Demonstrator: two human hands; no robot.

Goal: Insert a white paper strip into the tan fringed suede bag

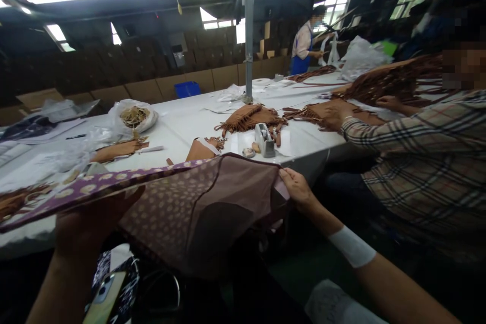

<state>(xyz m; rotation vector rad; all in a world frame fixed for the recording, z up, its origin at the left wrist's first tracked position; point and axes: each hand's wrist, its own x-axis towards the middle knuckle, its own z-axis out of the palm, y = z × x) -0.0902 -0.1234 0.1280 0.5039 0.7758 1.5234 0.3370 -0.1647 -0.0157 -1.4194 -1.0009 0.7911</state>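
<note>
A purple cloth piece with pale floral print [170, 212] is stretched between my hands above the near edge of the table; part of it is plain brownish fabric with a dark curved shape showing through. My right hand [298, 188] pinches its right corner between thumb and fingers. My left hand [93, 217] grips the cloth at the left, in shadow, with its fingers partly hidden. A tape dispenser [265, 140] and a brown leather piece with fringe [203, 149] lie on the table just beyond the cloth.
The white table [182, 116] carries fringed brown pieces [250, 119] and a plastic bag of tan bits [134, 116]. A metal post [249, 30] rises from it. A co-worker in a plaid shirt [410, 147] handles fringed leather at right. A phone [104, 296] lies below my left arm.
</note>
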